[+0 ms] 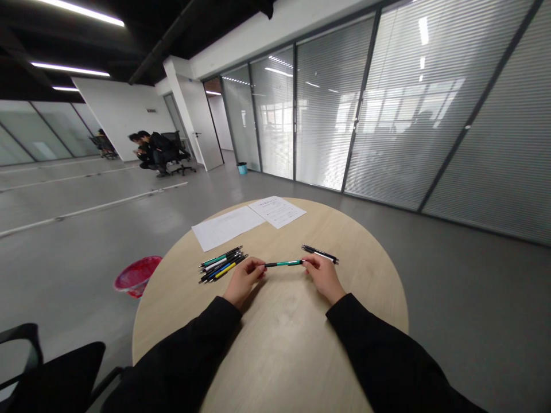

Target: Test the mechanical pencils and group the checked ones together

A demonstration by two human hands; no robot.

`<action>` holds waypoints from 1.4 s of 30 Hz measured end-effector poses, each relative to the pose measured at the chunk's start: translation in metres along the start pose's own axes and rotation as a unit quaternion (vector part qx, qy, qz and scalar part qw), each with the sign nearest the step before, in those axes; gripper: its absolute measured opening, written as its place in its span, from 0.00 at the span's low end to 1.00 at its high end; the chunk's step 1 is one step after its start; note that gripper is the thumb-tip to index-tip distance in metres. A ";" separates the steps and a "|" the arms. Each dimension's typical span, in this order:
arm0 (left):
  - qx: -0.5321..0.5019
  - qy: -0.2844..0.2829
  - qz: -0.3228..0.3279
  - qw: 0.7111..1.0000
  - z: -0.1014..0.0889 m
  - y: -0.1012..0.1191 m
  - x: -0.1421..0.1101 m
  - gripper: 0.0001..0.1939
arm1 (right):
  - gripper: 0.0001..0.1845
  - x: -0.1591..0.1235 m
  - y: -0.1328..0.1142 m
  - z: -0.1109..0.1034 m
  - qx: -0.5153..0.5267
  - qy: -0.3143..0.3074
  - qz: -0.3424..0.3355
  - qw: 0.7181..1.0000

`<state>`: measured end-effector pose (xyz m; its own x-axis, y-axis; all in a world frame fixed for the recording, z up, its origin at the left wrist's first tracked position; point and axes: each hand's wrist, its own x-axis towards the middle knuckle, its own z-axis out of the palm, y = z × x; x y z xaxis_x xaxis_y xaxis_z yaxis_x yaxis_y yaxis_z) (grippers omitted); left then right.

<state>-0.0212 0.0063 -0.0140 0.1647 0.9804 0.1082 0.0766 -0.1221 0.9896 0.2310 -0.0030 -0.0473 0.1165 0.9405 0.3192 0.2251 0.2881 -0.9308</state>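
A green and black pen [284, 264] lies level between my two hands, just above the round wooden table [279, 344]. My left hand [243, 281] pinches its left end with closed fingers. My right hand [322, 276] pinches the right end, fingers closed. A bundle of several pens [221, 265], green, blue, yellow and black, lies on the table just left of my left hand. A single black pen [321, 253] lies just beyond my right hand.
Two white sheets of paper [226, 226] [278, 210] lie at the table's far edge. A red bin [138, 275] stands on the floor to the left. A black chair [47, 373] is at the near left. People sit far back left.
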 end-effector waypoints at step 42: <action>0.012 -0.009 -0.005 1.000 0.002 0.007 -0.003 0.17 | 0.12 -0.003 -0.003 -0.002 -0.017 -0.013 0.007 1.000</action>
<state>-0.0192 0.0024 -0.0078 0.1811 0.9788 0.0956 0.1017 -0.1153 0.9881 0.2314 -0.0073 -0.0450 0.0939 0.9489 0.3012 0.2563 0.2693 -0.9283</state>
